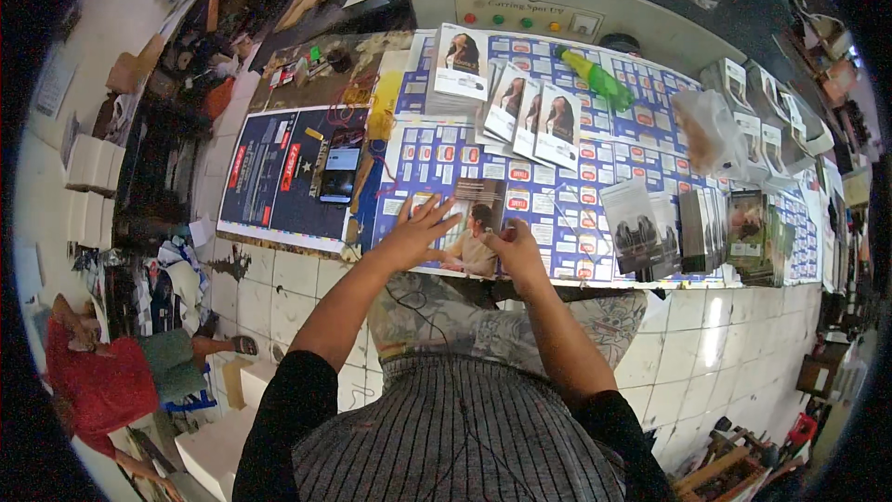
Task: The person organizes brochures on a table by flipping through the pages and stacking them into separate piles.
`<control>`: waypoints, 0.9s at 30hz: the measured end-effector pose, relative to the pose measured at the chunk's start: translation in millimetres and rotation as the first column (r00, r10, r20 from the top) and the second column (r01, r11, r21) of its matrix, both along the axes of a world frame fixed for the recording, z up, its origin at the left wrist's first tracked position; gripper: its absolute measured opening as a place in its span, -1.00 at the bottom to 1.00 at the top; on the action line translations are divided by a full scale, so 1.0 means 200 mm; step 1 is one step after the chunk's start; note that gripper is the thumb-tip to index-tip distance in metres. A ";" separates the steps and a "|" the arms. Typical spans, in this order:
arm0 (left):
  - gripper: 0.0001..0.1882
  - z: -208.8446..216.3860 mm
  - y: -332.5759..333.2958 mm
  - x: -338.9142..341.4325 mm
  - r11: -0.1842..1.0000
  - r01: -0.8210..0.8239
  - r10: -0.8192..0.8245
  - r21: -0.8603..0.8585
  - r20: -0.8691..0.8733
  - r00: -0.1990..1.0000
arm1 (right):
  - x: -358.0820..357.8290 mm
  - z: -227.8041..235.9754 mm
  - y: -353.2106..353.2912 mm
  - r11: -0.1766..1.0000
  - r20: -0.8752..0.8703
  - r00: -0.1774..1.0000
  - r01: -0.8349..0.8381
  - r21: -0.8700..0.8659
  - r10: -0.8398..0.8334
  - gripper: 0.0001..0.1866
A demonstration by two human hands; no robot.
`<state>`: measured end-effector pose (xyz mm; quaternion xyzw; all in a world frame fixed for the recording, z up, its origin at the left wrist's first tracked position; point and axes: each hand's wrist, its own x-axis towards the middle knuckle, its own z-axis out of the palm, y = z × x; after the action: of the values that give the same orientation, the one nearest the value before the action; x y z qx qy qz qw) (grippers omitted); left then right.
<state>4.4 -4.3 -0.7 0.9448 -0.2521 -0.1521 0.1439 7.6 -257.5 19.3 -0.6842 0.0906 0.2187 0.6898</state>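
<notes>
A printed leaflet (pixel 476 223) with a photo of a seated person lies at the near edge of the table. My left hand (pixel 423 231) rests flat along its left side with the fingers spread. At the leaflet's right edge, my right hand (pixel 518 253) is closed, thumb and fingers pinching the paper. Beyond them are a stack of white printed booklets (pixel 461 74) and several fanned-out ones (pixel 556 125), each with a picture of a long-haired person.
Blue printed sheets (pixel 595 191) cover the table. Grey cards (pixel 641 228) and packed bundles (pixel 748 242) stand to the right, near a plastic bag (pixel 711 135). A green bottle (pixel 604 84) lies at the back. A phone (pixel 342 167) sits left; a person in red (pixel 102 367) is beyond.
</notes>
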 end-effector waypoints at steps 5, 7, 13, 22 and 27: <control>-0.05 -0.01 -0.02 -0.01 0.995 0.028 -0.039 0.098 0.113 0.993 | -0.07 0.07 0.01 0.944 0.273 0.952 -0.045 -0.327 0.139 -0.72; 0.04 0.01 -0.01 -0.03 0.999 -0.022 0.018 0.041 0.079 0.997 | -0.01 0.10 -0.09 0.959 0.439 0.895 0.190 -0.211 -0.081 -0.77; 0.11 0.02 -0.03 -0.01 0.998 0.004 -0.011 0.059 0.113 0.993 | 0.58 0.37 -0.24 0.553 0.827 0.544 0.650 -0.522 0.141 -0.67; 0.12 0.01 -0.02 -0.03 0.999 -0.048 0.047 0.010 0.082 0.996 | 0.37 0.12 -0.76 0.331 0.611 0.776 0.542 -0.772 0.156 -0.31; 0.13 0.02 -0.02 -0.01 0.999 -0.034 0.035 -0.017 0.075 0.997 | 0.12 0.14 -1.12 -0.004 0.454 0.890 0.454 -0.891 0.050 -0.48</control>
<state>2.0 -7.3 3.2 0.9529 -0.2422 -0.1119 0.1443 32.3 -481.1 47.6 -0.9708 0.1891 -0.1405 0.0450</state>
